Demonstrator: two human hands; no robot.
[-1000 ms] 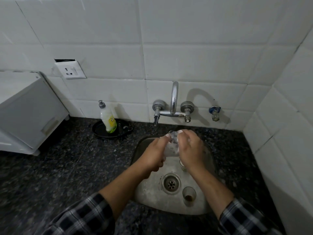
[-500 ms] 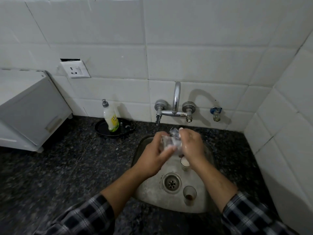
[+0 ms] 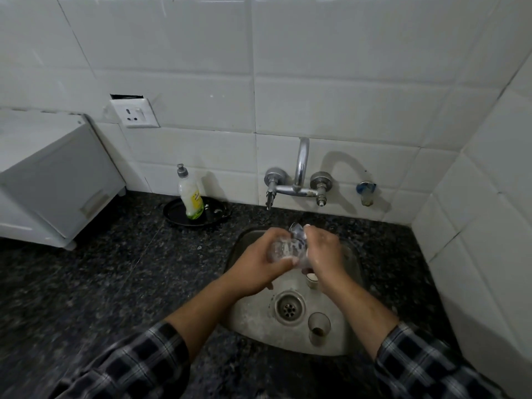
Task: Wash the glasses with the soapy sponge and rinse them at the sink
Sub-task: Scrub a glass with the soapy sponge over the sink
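Nearest the camera, at the sink (image 3: 250,318) front edge, an upright glass with brown dregs (image 3: 319,326) sits just right of the drain (image 3: 289,306), not yet washed by the look of it. Farther back in the sink, a second small glass with something pale inside (image 3: 311,279) stands under the right wrist. Above the sink's back half, both hands hold a foamy clear glass (image 3: 288,249), tilted, rim toward the tap (image 3: 299,180): left hand (image 3: 259,266) wrapped around the body, right hand (image 3: 324,251) closed on the far end. No sponge is visible, may be hidden in the right palm, can't tell. Change vs a second ago: hands have turned the glass and the left thumb has slid along its side; the glass shows more suds, so soaping is going on, rinse likely next. No water stream visible from the tap. Camera has also pitched up a bit, so the sink sits lower in frame; the two standing glasses haven't moved. Behind the sink to the left, on the dark worktop (image 3: 115,283), a soap bottle (image 3: 190,194) stands on a black dish (image 3: 175,211), same spot as before.
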